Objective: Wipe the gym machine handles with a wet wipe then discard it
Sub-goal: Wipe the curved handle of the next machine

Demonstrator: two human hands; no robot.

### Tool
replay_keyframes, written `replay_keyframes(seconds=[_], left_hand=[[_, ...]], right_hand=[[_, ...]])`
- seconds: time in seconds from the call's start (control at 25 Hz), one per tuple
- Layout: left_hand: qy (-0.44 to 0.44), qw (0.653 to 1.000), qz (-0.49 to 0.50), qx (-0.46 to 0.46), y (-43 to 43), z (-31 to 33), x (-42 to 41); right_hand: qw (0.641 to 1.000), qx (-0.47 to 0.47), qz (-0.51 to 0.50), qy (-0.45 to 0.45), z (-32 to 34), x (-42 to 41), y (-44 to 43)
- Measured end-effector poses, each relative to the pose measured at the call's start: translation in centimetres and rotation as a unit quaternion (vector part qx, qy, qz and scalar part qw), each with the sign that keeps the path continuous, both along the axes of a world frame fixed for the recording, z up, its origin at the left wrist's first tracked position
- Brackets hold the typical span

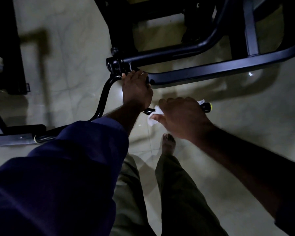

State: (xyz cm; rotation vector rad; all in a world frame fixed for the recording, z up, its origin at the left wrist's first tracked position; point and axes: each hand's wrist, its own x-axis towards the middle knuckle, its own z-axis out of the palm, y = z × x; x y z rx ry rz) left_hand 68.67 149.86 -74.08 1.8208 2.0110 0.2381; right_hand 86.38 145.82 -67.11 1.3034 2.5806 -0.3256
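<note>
A black gym machine handle (206,106) with a yellow-ringed end sticks out to the right in the middle of the view. My right hand (180,114) grips this handle through a white wet wipe (154,118), whose corners show on both sides of the hand. My left hand (136,89) grips the curved black bar (104,97) of the same handle assembly, just below its pivot joint (115,65). Most of the handle grip is hidden under my right hand.
Black frame tubes of the machine (211,70) run across the upper right. Another black machine part (10,133) lies at the left. Pale tiled floor (71,48) lies beneath. My legs and a bare foot (168,143) stand directly below the handle.
</note>
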Motion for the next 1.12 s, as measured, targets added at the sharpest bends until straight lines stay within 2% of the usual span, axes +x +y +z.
replay_keyframes(seconds=[0.12,0.24,0.36,0.4,0.44,0.48,0.52,0.56,0.6,0.64,0.68,0.72,0.8,0.84,0.92,0.96,1.0,1.08,1.12], left_hand=[[-0.009,1.000,0.009,-0.025,0.2,0.1,0.0],[0.000,0.999,0.010,-0.032,0.3,0.0,0.0],[-0.001,1.000,0.004,-0.019,0.1,-0.1,0.0],[0.005,1.000,0.003,-0.021,0.2,-0.1,0.0],[0.008,1.000,0.002,-0.027,0.3,-0.2,0.0],[0.011,0.999,0.003,-0.033,0.4,-0.2,-0.1],[0.015,0.999,0.004,-0.037,0.5,-0.1,0.0],[0.019,0.999,0.002,-0.039,0.5,0.0,0.1],[0.022,0.999,-0.001,-0.045,0.5,0.1,0.2],[0.021,0.998,0.000,-0.052,0.6,0.2,0.2],[0.017,0.998,0.002,-0.056,0.6,0.1,0.2],[0.015,0.998,0.006,-0.056,0.6,0.1,0.1],[0.016,0.999,0.008,-0.048,0.5,-0.3,0.1],[0.016,0.999,0.009,-0.047,0.5,-0.5,0.0],[0.013,0.999,0.016,-0.050,0.5,-0.7,-0.1],[0.012,0.999,0.018,-0.050,0.5,-0.7,-0.1],[0.011,0.999,0.018,-0.048,0.4,-0.8,0.0],[0.008,0.999,0.013,-0.045,0.5,-0.8,0.0],[0.008,0.999,0.011,-0.043,0.5,-0.7,0.0]], right_hand=[[0.998,-0.020,-0.059,0.012,0.6,4.3,0.9],[0.984,-0.037,-0.155,0.074,0.6,6.9,0.7],[0.985,-0.019,-0.173,0.018,-1.0,5.3,0.4],[0.988,-0.023,-0.150,-0.005,-1.4,5.0,0.9],[0.994,-0.039,-0.101,-0.027,-1.4,5.1,1.5],[0.991,-0.093,-0.076,-0.051,-0.9,5.5,2.5],[0.971,-0.196,-0.130,-0.038,-0.2,6.1,3.8],[0.910,-0.323,-0.259,0.014,0.7,6.4,5.0],[0.807,-0.420,-0.403,0.101,0.7,6.9,5.4],[0.717,-0.439,-0.512,0.175,0.5,7.2,5.0],[0.667,-0.401,-0.579,0.243,0.2,6.8,3.9],[0.668,-0.311,-0.607,0.298,-0.2,6.2,2.0],[0.709,-0.095,-0.595,0.366,-0.8,3.4,-2.4],[0.701,-0.034,-0.603,0.378,-1.2,2.0,-3.4],[0.624,-0.038,-0.681,0.381,-1.9,1.2,-2.4],[0.578,-0.094,-0.705,0.400,-2.1,1.7,-1.2],[0.498,-0.177,-0.717,0.455,-2.6,3.1,-0.3],[0.251,-0.340,-0.693,0.584,-2.6,6.2,0.5],[0.175,-0.358,-0.692,0.601,-1.9,6.8,0.0]])
